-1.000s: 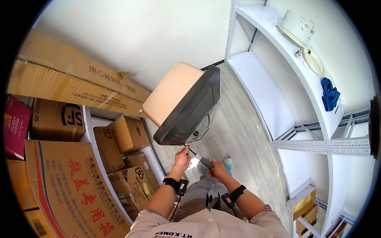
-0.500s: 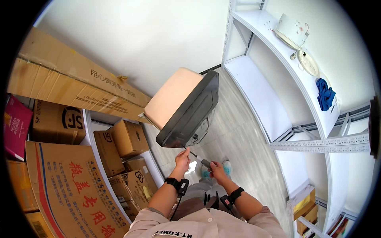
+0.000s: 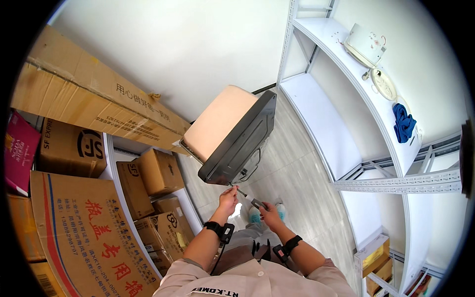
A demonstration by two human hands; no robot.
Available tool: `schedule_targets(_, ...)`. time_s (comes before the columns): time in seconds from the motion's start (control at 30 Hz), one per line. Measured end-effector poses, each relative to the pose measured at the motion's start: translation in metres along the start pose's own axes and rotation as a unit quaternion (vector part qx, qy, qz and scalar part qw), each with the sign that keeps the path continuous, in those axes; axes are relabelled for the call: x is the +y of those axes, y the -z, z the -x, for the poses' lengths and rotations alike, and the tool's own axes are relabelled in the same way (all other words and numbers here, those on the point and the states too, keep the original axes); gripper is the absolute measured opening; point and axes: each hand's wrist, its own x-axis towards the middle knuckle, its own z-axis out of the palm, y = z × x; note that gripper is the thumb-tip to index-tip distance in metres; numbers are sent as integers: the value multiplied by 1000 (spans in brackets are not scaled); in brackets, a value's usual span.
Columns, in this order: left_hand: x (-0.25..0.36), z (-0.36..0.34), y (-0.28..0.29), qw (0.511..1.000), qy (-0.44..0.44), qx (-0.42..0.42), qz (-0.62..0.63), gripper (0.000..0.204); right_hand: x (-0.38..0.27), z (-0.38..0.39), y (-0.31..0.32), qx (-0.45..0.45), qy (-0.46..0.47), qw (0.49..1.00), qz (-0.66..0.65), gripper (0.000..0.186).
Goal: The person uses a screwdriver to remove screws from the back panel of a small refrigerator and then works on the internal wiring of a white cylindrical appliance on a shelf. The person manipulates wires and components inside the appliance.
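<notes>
A large block with a cream-coloured body and a broad dark grey panel stands tilted in front of me. A wire-like loop juts from the panel's face. My right hand is closed around the grey handle of a screwdriver, whose thin shaft points up and left. My left hand is pinched at the panel's lower corner, beside the screwdriver's tip. What sits between the left fingers is too small to make out. Both wrists wear black straps with small devices.
Cardboard boxes fill the shelving on the left, and a long carton lies beside the block. On the right, a white shelf holds a floral-patterned appliance, a round lid and a blue cloth. Grey flooring lies between.
The view has shifted slightly, so the block appears a little farther right and lower. Both hands keep nearly the same pose, with the screwdriver still in the right one.
</notes>
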Motion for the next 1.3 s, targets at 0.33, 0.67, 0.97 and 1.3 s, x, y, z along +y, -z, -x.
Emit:
schedule_targets(0.33, 0, 1, 3, 1000, 4, -3, 7, 17, -4, 2, 1, 29, -36, 991, -124, 41)
schedule_targets(0.67, -2, -2, 0, 999, 16, 23, 18, 17, 0, 2, -6, 33, 59, 995, -78, 39)
schedule_targets(0.97, -2, 2, 1, 1000, 12, 13, 13, 19, -7, 2, 6, -16, -32, 992, -123, 38)
schedule_targets(1.3, 0, 12, 10, 998, 44, -9, -34, 21, -11, -1, 16, -47, -74, 986, -145, 35)
